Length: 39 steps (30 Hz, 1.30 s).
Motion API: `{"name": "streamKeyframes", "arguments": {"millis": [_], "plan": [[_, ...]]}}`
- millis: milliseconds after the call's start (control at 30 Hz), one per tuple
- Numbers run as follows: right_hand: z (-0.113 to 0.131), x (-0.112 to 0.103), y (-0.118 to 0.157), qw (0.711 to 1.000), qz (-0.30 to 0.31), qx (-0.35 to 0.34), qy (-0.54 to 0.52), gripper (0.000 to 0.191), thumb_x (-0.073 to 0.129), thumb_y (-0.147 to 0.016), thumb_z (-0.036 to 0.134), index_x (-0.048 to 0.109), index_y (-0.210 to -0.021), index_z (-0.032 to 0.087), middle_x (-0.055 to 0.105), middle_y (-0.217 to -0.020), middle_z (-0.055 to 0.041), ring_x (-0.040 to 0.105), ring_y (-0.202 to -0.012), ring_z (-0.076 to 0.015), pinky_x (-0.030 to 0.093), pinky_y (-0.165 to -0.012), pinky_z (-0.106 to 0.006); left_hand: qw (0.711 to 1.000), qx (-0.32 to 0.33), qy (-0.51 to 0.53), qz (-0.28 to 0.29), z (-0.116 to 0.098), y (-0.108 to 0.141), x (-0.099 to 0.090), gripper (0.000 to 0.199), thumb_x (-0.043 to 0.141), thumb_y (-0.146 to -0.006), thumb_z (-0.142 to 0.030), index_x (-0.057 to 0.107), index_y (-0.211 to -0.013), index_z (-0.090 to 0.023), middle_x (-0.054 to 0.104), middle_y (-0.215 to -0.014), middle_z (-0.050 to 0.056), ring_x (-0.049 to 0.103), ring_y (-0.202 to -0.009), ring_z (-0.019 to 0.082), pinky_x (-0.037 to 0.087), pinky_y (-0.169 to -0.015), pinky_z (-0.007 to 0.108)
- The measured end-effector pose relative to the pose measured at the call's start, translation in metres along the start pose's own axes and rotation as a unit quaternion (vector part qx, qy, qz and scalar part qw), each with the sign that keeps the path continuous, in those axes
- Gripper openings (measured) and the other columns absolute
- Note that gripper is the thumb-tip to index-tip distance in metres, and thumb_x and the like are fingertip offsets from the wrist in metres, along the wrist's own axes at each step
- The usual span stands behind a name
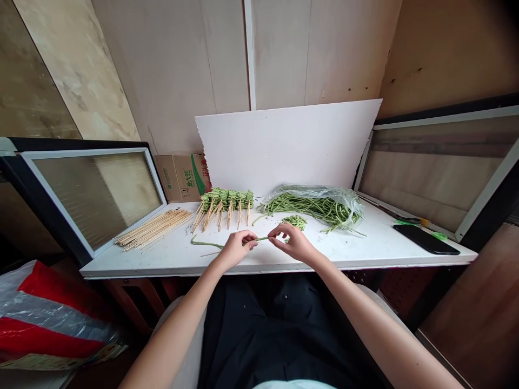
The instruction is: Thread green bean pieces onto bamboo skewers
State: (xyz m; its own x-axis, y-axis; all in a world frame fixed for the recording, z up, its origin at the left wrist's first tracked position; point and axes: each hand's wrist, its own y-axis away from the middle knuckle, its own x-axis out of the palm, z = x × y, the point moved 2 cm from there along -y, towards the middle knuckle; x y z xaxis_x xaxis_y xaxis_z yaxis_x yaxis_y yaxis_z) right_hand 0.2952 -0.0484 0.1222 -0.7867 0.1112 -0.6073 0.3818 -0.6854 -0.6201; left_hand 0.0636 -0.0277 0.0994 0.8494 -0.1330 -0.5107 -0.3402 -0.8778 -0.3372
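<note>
Left hand [238, 247] and right hand [295, 244], pinched nearly closed, hold a green bean [263, 239] partly hidden by fingers.

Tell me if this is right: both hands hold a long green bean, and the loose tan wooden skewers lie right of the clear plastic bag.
Wrong side: the head view shows the loose tan wooden skewers left of the clear plastic bag. Both hands, left and right, do hold a long green bean.

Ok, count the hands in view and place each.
2: the left hand holds the bean over the table's front; the right hand pinches it farther right. No others show.
</note>
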Motion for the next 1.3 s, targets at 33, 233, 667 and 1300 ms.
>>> {"name": "streamKeyframes", "arguments": {"millis": [33,233,667,1300], "plan": [[0.001,0.001,0.000,1.000,0.000,-0.002,-0.001,0.016,0.072,-0.097,0.037,0.079,-0.100,0.023,0.077,-0.094,-0.0075,0.067,-0.092,-0.0240,0.052,-0.074,-0.034,1.000,0.006,0.000,-0.004,-0.001,0.000,0.000,0.016,0.072,-0.091,-0.030,0.077,-0.101,-0.018,0.078,-0.088,0.006,0.071,-0.080,0.021,0.056,-0.080,0.033],[0.006,0.017,0.001,0.998,-0.018,-0.059,-0.020,0.025,0.076,-0.095,0.048,0.080,-0.101,0.024,0.077,-0.091,-0.0082,0.064,-0.090,-0.0251,0.052,-0.081,-0.038,0.998,0.065,-0.013,-0.012,-0.013,0.004,0.006,0.014,0.073,-0.092,-0.030,0.080,-0.098,-0.019,0.080,-0.093,0.006,0.072,-0.088,0.022,0.055,-0.083,0.032],[0.000,0.026,0.002,0.995,-0.007,-0.042,-0.094,0.015,0.071,-0.095,0.015,0.080,-0.087,0.024,0.076,-0.080,-0.0049,0.060,-0.092,-0.0251,0.049,-0.086,-0.038,0.994,0.107,-0.017,0.011,-0.012,0.005,0.015,0.022,0.062,-0.084,-0.003,0.079,-0.081,-0.017,0.078,-0.079,0.005,0.071,-0.078,0.019,0.054,-0.078,0.030],[-0.071,-0.020,0.008,0.995,-0.034,0.002,0.091,0.020,0.075,-0.094,0.034,0.082,-0.080,0.022,0.072,-0.086,-0.0110,0.058,-0.093,-0.0289,0.047,-0.088,-0.044,0.987,0.098,-0.101,0.080,-0.011,0.008,0.004,0.027,0.059,-0.083,-0.003,0.081,-0.081,-0.019,0.079,-0.079,0.005,0.073,-0.074,0.019,0.056,-0.076,0.029]]}}
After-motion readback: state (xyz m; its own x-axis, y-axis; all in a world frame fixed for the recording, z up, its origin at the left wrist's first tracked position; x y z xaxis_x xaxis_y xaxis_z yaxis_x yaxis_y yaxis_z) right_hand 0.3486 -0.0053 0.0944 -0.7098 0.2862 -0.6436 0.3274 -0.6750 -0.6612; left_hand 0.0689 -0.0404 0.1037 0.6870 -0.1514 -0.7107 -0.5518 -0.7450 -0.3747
